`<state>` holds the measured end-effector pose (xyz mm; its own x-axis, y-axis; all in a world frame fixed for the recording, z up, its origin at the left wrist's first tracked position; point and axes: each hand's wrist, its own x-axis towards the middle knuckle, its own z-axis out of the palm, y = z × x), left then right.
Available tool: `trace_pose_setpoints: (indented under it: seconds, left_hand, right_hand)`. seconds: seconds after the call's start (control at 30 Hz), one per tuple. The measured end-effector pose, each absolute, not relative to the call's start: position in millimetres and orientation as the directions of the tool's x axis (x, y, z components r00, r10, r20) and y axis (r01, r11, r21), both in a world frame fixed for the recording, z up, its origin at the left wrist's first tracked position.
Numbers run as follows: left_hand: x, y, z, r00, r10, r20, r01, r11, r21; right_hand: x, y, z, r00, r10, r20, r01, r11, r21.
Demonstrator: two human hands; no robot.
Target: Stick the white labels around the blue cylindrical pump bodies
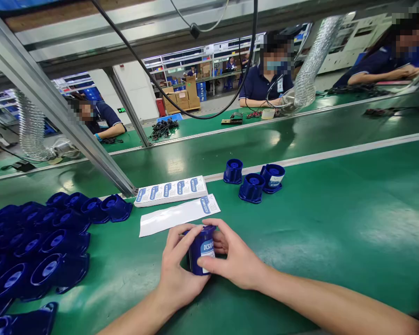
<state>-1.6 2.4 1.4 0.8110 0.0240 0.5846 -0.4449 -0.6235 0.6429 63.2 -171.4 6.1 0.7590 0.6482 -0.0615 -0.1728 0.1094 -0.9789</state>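
Observation:
Between my two hands is a dark blue plastic housing (196, 253) with a blue-and-white label (207, 247) on its side. My left hand (178, 267) wraps round its left side and bottom. My right hand (232, 258) grips the other side, its thumb pressed on the label and its fingers behind the part. Just beyond lies a mostly bare label strip (174, 217) with one label left at its right end. Behind that strip rests a stack of label sheets (171, 191) printed with several labels.
Many blue housings (64, 242) crowd the left of the green table (321, 232). Farther back on the right stand three more (253, 186), one visibly labelled. A metal post (73, 121) rises at left, and a black cable (153, 83) hangs overhead. Co-workers (265, 83) sit across the bench.

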Motion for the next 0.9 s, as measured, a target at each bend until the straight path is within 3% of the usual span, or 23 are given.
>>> trace_pose_setpoints:
  seconds: [0.2, 0.27, 0.37, 0.47, 0.9]
  left_hand:
    - [5.5, 11.4, -3.4, 0.898, 0.128, 0.421, -0.335, -0.422, 0.842]
    - [6.4, 13.5, -5.5, 0.89, 0.135, 0.436, -0.374, -0.33, 0.866]
    - [3.1, 12.9, -9.0, 0.853, 0.109, 0.51, -0.482, -0.209, 0.851]
    - [-2.3, 10.3, -12.6, 0.865, 0.122, 0.487, -0.469, -0.147, 0.871]
    - [-2.7, 15.8, -12.6, 0.923, 0.042, 0.382, -0.379, -0.075, 0.923]
  right_hand:
    - [60.5, -182.6, 2.2, 0.726, 0.688, -0.004, 0.002, -0.008, -1.0]
    - [60.4, -185.9, -3.8, 0.722, 0.69, 0.045, 0.106, -0.046, -0.993]
    - [60.9, -188.7, -13.5, 0.714, 0.673, 0.194, 0.332, -0.08, -0.94]
    - [62.1, -189.9, -18.3, 0.676, 0.643, 0.359, 0.511, -0.059, -0.857]
    - [64.0, -189.3, -7.5, 0.673, 0.604, 0.427, 0.583, -0.078, -0.809]
